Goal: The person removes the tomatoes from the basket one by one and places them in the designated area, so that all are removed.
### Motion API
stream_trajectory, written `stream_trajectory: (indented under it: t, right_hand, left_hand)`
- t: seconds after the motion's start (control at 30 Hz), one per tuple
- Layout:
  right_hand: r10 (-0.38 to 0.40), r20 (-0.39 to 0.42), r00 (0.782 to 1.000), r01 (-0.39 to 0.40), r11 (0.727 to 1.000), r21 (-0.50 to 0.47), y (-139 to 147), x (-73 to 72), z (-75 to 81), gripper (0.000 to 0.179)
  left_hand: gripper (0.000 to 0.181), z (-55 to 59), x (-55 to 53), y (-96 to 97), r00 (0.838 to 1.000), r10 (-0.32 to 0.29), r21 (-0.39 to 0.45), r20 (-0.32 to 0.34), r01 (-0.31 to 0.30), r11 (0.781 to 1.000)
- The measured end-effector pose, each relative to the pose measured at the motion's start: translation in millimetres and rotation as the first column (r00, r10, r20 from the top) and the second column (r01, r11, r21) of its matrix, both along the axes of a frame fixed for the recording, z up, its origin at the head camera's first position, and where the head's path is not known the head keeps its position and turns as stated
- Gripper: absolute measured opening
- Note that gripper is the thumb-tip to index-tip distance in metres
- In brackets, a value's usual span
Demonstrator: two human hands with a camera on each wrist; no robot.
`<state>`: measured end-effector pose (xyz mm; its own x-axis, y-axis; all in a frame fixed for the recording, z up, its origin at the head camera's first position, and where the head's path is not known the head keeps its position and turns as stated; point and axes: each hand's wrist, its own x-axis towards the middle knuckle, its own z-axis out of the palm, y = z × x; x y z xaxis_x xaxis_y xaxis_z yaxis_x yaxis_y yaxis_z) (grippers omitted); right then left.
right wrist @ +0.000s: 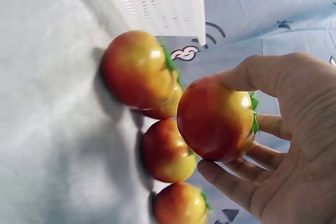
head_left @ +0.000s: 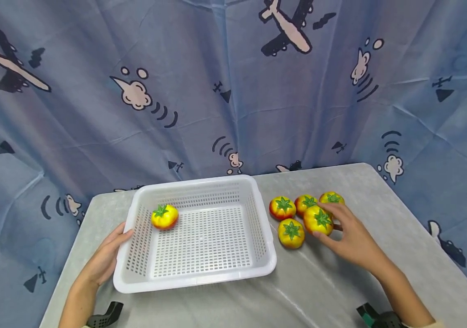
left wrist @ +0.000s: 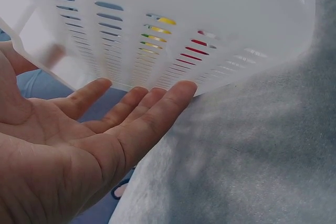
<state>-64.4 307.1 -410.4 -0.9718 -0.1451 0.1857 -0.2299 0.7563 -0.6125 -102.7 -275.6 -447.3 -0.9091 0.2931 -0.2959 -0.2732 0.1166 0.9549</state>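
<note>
My right hand (head_left: pixel 350 234) pinches a red-and-yellow tomato (head_left: pixel 318 220) with a green leafy top, thumb on one side and fingers on the other. In the right wrist view this tomato (right wrist: pixel 215 119) is held just off the table, in front of the others. Several like tomatoes (head_left: pixel 291 233) sit close together on the table beside it. My left hand (head_left: pixel 104 257) holds the left side of a white plastic basket (head_left: pixel 194 284), its thumb at the rim and its fingers against the slotted outer wall (left wrist: pixel 236 24). One tomato (head_left: pixel 165 217) lies inside the basket, toward the left.
A grey cloth-like cover lies over the table (head_left: pixel 340 291). Behind it hangs a blue curtain (head_left: pixel 192 91) printed with planes and clouds. The basket's right wall stands close to the nearest loose tomatoes.
</note>
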Motion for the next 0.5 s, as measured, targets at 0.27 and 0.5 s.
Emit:
stream_trajectory:
  t: [0.27,0.5]
  right_hand:
    - [-0.011,-0.024,1.000,0.011,1.000,-0.001,7,3.9,-23.8,0.069]
    - [-0.017,-0.024,1.000,0.017,1.000,-0.009,10,3.7,-33.9,0.068]
  left_hand:
    - [0.073,-1.1,0.7,-2.1,1.000,-0.019,0.014,-0.012,0.019,1.000]
    - [0.073,-1.3,0.1,-0.8,1.000,-0.017,0.012,-0.016,0.017,1.000]
